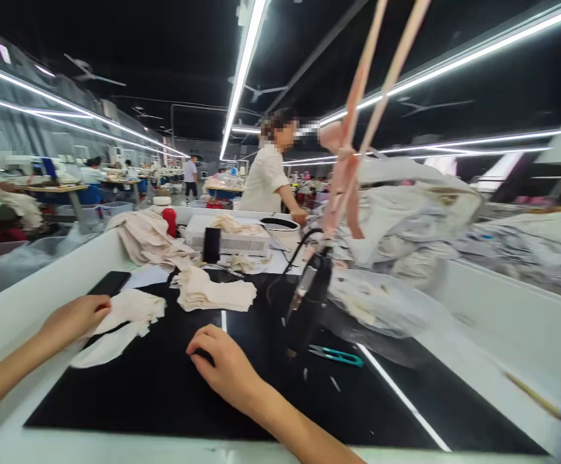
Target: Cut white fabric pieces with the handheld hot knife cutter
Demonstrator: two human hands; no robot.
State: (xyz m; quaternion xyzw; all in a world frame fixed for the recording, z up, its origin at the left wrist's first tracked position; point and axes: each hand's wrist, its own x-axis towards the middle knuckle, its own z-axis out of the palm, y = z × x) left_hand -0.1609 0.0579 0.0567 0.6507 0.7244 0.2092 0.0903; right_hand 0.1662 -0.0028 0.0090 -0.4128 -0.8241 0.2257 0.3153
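My left hand is at the left of the black mat, its closed fingers on the edge of a cream fabric piece. A second cut piece lies just below it. My right hand is over the middle of the mat, fingers curled in and thumb near the index finger. Nothing shows in it. Beyond it lies a stack of cream fabric pieces. Teal thread snips rest to its right. A dark handheld tool, blurred, hangs from pink fabric strips above the mat.
A phone leans on a white box at the back. Crumpled cream cloth is heaped at the back left, beside a dark flat object. Clear plastic bags lie right. Across the table stands a person.
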